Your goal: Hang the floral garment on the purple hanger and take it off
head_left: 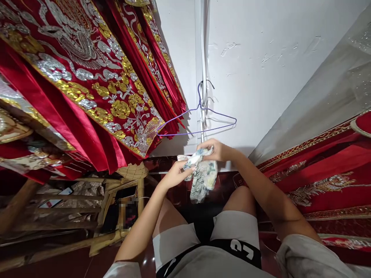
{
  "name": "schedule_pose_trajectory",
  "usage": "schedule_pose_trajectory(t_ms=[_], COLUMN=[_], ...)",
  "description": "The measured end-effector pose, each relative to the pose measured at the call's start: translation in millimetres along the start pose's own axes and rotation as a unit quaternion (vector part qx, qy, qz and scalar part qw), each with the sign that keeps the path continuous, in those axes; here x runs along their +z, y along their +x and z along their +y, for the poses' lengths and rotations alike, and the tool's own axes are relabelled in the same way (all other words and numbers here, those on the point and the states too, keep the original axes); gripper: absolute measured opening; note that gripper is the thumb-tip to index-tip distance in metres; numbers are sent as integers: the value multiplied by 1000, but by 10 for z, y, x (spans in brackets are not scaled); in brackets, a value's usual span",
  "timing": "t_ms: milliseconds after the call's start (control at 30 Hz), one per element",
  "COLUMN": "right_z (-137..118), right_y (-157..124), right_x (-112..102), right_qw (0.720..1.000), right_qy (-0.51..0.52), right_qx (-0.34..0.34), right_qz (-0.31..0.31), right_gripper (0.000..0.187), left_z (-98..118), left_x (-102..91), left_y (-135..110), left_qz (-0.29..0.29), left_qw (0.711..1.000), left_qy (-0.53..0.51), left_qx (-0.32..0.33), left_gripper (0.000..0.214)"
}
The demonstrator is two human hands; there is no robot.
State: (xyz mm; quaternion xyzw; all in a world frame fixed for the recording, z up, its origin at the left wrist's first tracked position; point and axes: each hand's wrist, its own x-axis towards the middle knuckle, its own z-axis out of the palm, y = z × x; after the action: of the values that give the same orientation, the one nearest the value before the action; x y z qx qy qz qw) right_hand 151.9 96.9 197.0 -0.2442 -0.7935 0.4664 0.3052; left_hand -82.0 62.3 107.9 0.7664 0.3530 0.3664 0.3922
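L hand [178, 173] has the L edge of a crumpled white cloth w/ floral print [206, 175] btwn thumb & fingers; R hand [216, 150] grips the same piece near its top R, so both hands are full. It's up in mid-air in front of the person's knees, lower part hanging down, a bit blurred. Just above, a purple wire hanger [178, 134] hangs by the white wall [246, 73]. Red fabric w/ gold & silver embroidery [120, 109] upper L; bamboo furniture [141, 193] lower L, straw hat [133, 171] nr its top.
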Motion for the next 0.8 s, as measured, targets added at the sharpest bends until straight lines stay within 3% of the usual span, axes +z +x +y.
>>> schedule_pose_trajectory(t_ms=[67, 167, 233, 300, 433, 500, 667, 800], right_z=[111, 394, 602, 759, 819, 751, 540, 453], right_y=[18, 89, 134, 139, -23, -155, -411, -503], right_x=[-165, -406, -506, -554, -577, -569, -502, -518], right_qw=[995, 970, 962, 961, 959, 956, 928, 895], right_qy=[-15, -88, -133, -155, -171, -181, -242, -295], right_qx=[8, 22, 62, 102, 124, 122, 152, 206], right_qz=[98, 224, 231, 205, 189, 198, 238, 264], right_gripper=[17, 37, 45, 38, 23, 22, 26, 21], left_z=[12, 6, -4, -17, -34, -18, 173, 354], left_x=[-84, -296, -480, -658, -883, -907, -790, -751], left_y=[-43, -115, -141, -143, -58, 29, 288, 433], left_qz=[-41, -57, -79, -105, -124, -89, 4, 25], left_qw=[997, 989, 975, 948, 896, 892, 938, 943], left_qy=[24, 98, 177, 264, 368, 398, 347, 330], left_qx=[-59, -91, -106, -143, -216, -195, -5, 39], left_gripper=[49, 46, 45, 46, 32, 25, 20, 23])
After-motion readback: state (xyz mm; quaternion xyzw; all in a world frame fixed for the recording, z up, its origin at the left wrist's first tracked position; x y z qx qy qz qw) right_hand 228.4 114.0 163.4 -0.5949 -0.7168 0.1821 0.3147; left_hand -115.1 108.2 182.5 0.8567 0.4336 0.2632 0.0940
